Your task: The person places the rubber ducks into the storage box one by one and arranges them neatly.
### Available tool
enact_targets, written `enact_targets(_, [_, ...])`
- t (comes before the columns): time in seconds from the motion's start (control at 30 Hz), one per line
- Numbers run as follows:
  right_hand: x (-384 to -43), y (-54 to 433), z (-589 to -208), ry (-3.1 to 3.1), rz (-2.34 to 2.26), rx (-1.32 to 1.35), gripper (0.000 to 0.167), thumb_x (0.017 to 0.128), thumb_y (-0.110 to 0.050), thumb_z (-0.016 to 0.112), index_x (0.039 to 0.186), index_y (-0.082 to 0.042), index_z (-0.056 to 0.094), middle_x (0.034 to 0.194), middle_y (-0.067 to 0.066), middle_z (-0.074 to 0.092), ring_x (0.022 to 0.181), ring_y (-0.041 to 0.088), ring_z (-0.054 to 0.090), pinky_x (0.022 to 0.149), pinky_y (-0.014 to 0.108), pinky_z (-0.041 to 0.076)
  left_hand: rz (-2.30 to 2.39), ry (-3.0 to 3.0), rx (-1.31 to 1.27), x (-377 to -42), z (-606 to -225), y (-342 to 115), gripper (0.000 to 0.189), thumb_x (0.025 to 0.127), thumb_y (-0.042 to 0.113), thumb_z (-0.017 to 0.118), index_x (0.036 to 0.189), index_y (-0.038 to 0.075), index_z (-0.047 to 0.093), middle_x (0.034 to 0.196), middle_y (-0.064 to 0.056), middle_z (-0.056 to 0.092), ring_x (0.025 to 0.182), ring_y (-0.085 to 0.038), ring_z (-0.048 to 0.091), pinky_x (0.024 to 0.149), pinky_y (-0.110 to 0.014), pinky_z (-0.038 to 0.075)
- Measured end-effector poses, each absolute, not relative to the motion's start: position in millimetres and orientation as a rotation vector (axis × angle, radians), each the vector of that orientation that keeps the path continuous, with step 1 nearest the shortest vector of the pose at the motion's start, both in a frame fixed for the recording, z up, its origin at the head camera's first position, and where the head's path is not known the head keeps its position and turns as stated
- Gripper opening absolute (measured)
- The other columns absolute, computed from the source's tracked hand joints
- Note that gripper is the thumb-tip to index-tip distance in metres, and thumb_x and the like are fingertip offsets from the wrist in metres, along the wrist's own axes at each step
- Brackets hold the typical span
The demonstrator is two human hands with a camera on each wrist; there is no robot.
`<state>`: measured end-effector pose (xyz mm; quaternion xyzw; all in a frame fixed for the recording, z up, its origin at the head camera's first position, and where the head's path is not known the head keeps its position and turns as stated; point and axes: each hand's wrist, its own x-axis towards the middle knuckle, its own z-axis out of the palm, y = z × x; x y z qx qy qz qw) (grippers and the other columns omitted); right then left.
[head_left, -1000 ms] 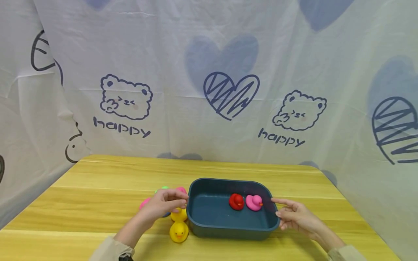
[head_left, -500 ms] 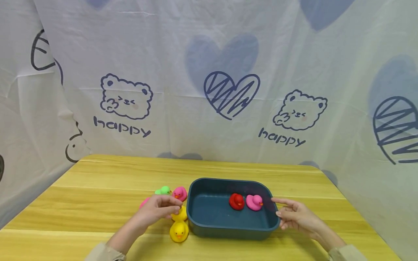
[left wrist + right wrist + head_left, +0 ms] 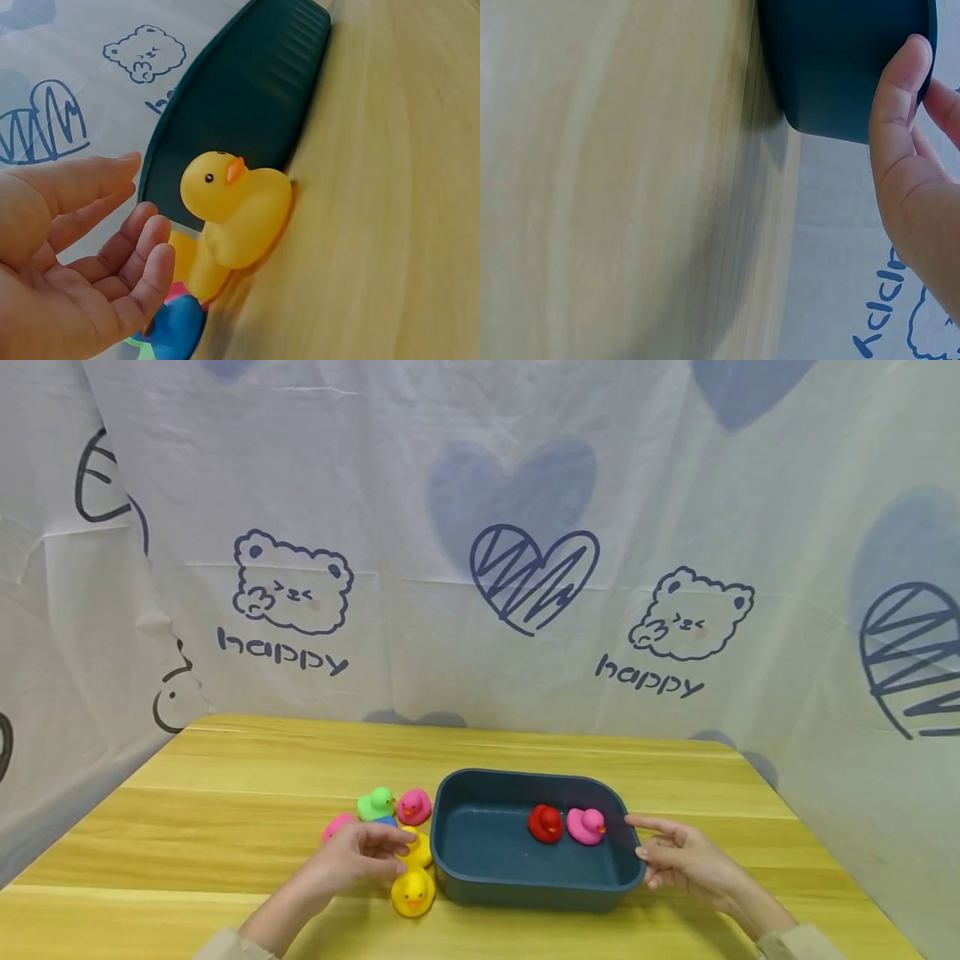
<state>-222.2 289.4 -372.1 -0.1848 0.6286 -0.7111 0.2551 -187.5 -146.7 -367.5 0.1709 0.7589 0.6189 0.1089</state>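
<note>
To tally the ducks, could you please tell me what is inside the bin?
The bin holds a red duck and a pink duck; whatever lies beneath them is covered.

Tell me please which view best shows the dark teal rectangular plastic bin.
The head view: the bin shows its interior and nearly whole rim. Left wrist shows outer wall only; right wrist, one end, pinched by the right hand.
</note>
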Motion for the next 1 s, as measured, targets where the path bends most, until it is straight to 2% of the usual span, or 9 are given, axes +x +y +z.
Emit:
enact_targets(0.27, [-222, 289, -371, 1.689, -1.933, -0.505, 0.045, 0.091, 0.0, 0.047, 0.135, -0.002, 0.037, 0.08, 0.007, 0.057, 0.068, 0.014, 0.06, 0.063, 0.024, 0.051, 1.785, 2.177, 0.522, -187, -373, -149, 0.045, 0.072, -0.003, 0.069, 0.112, -0.014, 0.053, 0.088, -0.01, 0.058, 0.073, -0.017, 0.051, 0.064, -0.022, 0.046])
enact_targets(0.67, [-222, 289, -371, 1.703, -1.933, -0.495, 0.043, 0.091, -0.001, 0.047, 0.133, -0.004, 0.04, 0.078, 0.006, 0.058, 0.068, 0.013, 0.061, 0.063, 0.023, 0.051, 1.759, 2.128, 0.49, -190, -378, -149, 0.041, 0.071, -0.006, 0.069, 0.109, -0.013, 0.055, 0.083, -0.008, 0.056, 0.07, -0.017, 0.049, 0.06, -0.021, 0.045])
enact_targets(1.0, [-222, 289, -372, 1.681, -1.935, -0.511, 0.041, 0.092, 0.0, 0.046, 0.131, -0.008, 0.044, 0.078, 0.006, 0.059, 0.068, 0.013, 0.061, 0.063, 0.023, 0.051, 1.706, 2.184, 0.535, -189, -380, -145, 0.04, 0.065, -0.008, 0.072, 0.103, -0.013, 0.059, 0.075, -0.005, 0.053, 0.067, -0.016, 0.046, 0.054, -0.017, 0.04])
